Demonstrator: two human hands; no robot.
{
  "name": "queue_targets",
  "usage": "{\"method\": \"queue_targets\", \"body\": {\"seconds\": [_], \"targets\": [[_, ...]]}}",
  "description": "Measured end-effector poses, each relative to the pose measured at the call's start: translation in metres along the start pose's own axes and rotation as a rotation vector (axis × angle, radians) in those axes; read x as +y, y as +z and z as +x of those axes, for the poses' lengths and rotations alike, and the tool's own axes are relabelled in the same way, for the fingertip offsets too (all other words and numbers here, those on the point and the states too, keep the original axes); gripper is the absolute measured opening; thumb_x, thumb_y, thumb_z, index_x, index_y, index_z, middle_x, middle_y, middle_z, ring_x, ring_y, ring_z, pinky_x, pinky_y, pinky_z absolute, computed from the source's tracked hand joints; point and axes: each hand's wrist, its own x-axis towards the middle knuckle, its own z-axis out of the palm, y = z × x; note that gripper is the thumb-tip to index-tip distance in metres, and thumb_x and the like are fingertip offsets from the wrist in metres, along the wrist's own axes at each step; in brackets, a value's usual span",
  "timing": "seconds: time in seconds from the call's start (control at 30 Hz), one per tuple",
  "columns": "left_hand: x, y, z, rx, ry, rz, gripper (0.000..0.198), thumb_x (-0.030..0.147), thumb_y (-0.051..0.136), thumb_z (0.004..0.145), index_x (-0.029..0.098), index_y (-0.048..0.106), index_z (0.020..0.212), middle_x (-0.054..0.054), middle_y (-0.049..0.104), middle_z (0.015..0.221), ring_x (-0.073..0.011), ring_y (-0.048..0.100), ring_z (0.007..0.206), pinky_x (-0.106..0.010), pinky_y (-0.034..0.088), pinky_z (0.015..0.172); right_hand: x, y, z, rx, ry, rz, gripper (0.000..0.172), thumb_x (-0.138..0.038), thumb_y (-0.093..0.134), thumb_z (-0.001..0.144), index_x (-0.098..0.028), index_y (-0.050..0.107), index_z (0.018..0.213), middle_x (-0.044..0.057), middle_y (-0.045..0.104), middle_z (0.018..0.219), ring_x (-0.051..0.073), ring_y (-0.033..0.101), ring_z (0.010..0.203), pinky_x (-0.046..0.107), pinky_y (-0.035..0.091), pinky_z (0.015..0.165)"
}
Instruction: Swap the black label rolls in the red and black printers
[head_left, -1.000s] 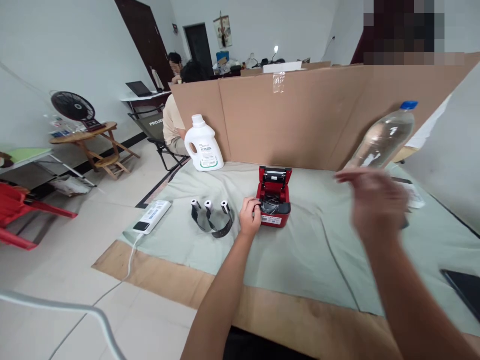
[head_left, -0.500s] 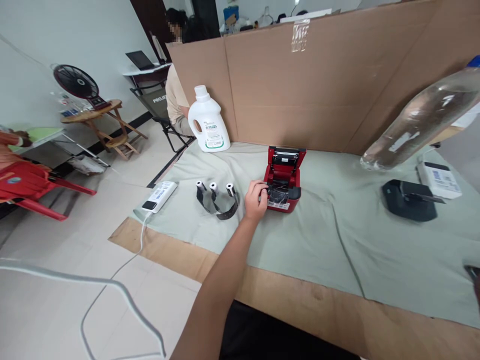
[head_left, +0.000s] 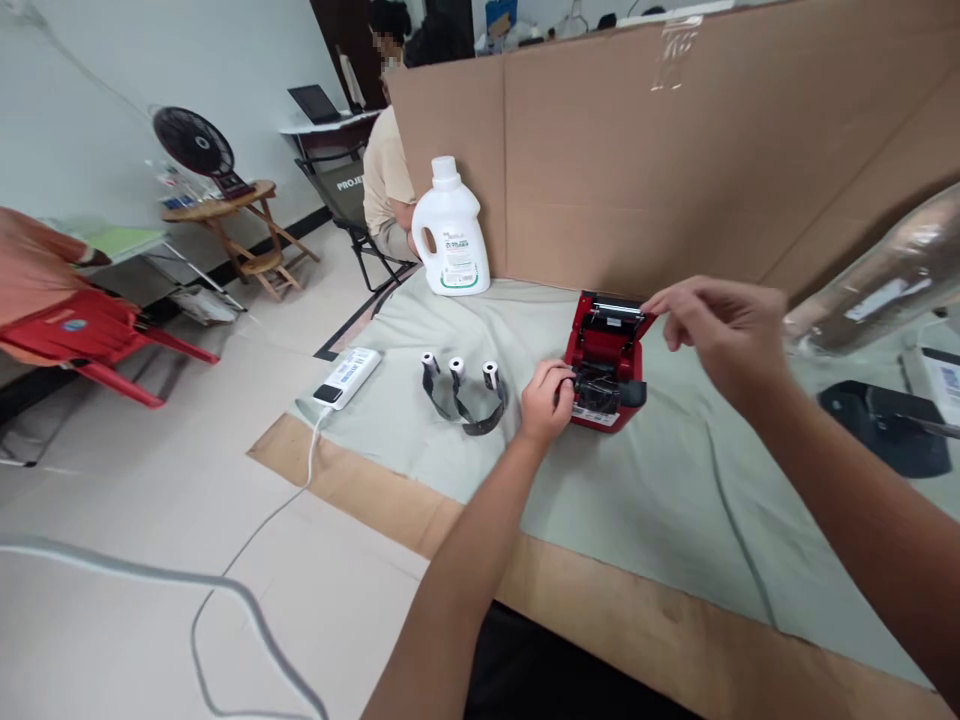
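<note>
The left hand [head_left: 546, 400] is clasped on the front left corner of the red printer [head_left: 609, 372], right of centre in the frame on the cloth-covered surface [head_left: 660, 500]. The right hand [head_left: 724, 325] is curled loosely at the open lid [head_left: 611, 312]; whether it is gripped cannot be told. The body is probably best kept pinned while the lid is handled
</note>
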Motion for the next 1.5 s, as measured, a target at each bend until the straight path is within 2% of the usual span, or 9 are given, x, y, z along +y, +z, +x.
{"method": "queue_targets", "body": {"seconds": [0.1,0.3,0.43,0.5,0.73,1.1,1.3,1.4,1.5], "targets": [[-0.001,0.001,0.0,0.009,-0.006,-0.015,0.025,0.028,0.04,0.101,0.02,0.063,0.096,-0.01,0.064,0.104,-0.0196,0.063,0.1,-0.034,0.053,0.09,0.02,0.011,0.009,-0.053,0.017,-0.032,0.031,-0.037,0.059,0.096,-0.017,0.074,0.077,0.0,0.056,0.058,0.01,0.046,0.054,0.027,0.036,0.054],[-0.002,0.002,0.0,0.017,-0.018,-0.04,0.023,0.027,0.041,0.1,0.021,0.062,0.095,-0.01,0.064,0.104,-0.0195,0.063,0.099,-0.034,0.053,0.088,0.07,0.012,0.005,-0.04,0.095,-0.092,0.03,-0.041,0.057,0.093,-0.022,0.073,0.076,0.0,0.061,0.062,0.014,0.053,0.058,0.028,0.04,0.058],[-0.001,0.002,0.001,0.024,-0.015,-0.045,0.023,0.027,0.041,0.1,0.021,0.062,0.094,-0.01,0.064,0.103,-0.0195,0.063,0.097,-0.034,0.053,0.088,0.085,0.025,0.013,-0.377,0.126,-0.358,0.026,-0.037,0.059,0.087,-0.021,0.074,0.073,0.001,0.068,0.064,0.016,0.059,0.059,0.028,0.041,0.059],[0.0,0.002,0.002,0.02,-0.018,-0.041,0.023,0.027,0.04,0.1,0.021,0.062,0.094,-0.01,0.064,0.103,-0.0196,0.063,0.098,-0.034,0.053,0.089,0.087,0.036,0.021,-0.494,0.071,-0.443,0.021,-0.031,0.059,0.084,-0.022,0.076,0.075,0.001,0.073,0.07,0.017,0.063,0.063,0.029,0.044,0.062],[0.0,0.002,0.002,0.031,0.0,-0.045,0.021,0.025,0.042,0.1,0.02,0.062,0.095,-0.009,0.064,0.101,-0.019,0.063,0.096,-0.034,0.054,0.087,0.096,0.048,0.031,-0.553,-0.023,-0.589,0.028,-0.021,0.052,0.086,-0.021,0.08,0.091,0.004,0.078,0.09,0.022,0.07,0.081,0.032,0.051,0.077],[-0.003,0.001,-0.001,0.013,-0.006,-0.001,0.024,0.029,0.041,0.101,0.019,0.062,0.095,-0.009,0.062,0.101,-0.0189,0.062,0.095,-0.034,0.052,0.088,0.069,0.078,0.046,-0.888,0.252,-1.021,0.019,-0.01,0.073,0.068,-0.019,0.077,0.084,0.015,0.076,0.092,0.031,0.071,0.086,0.036,0.053,0.072],[-0.002,0.002,-0.001,0.012,-0.011,-0.007,0.02,0.024,0.042,0.099,0.02,0.061,0.094,-0.009,0.062,0.101,-0.0193,0.061,0.095,-0.034,0.053,0.087,0.042,0.06,0.043,-0.858,0.16,-0.978,0.009,-0.013,0.069,0.074,-0.016,0.074,0.082,0.015,0.074,0.09,0.029,0.069,0.081,0.035,0.05,0.069],[-0.003,0.003,0.0,0.012,-0.013,-0.042,0.018,0.02,0.042,0.096,0.02,0.059,0.092,-0.01,0.062,0.1,-0.0196,0.061,0.095,-0.034,0.053,0.085,0.015,0.042,0.043,-0.679,0.049,-0.87,0.017,-0.024,0.058,0.087,-0.018,0.074,0.089,0.012,0.073,0.094,0.024,0.067,0.081,0.033,0.048,0.071],[-0.001,0.004,0.002,0.026,-0.027,-0.072,0.017,0.018,0.043,0.095,0.02,0.059,0.089,-0.009,0.063,0.099,-0.0186,0.062,0.095,-0.033,0.054,0.085,-0.01,0.05,0.061,-0.432,-0.066,-0.616,0.028,-0.03,0.06,0.088,-0.019,0.07,0.111,0.008,0.072,0.101,0.023,0.066,0.088,0.032,0.049,0.078]]}}
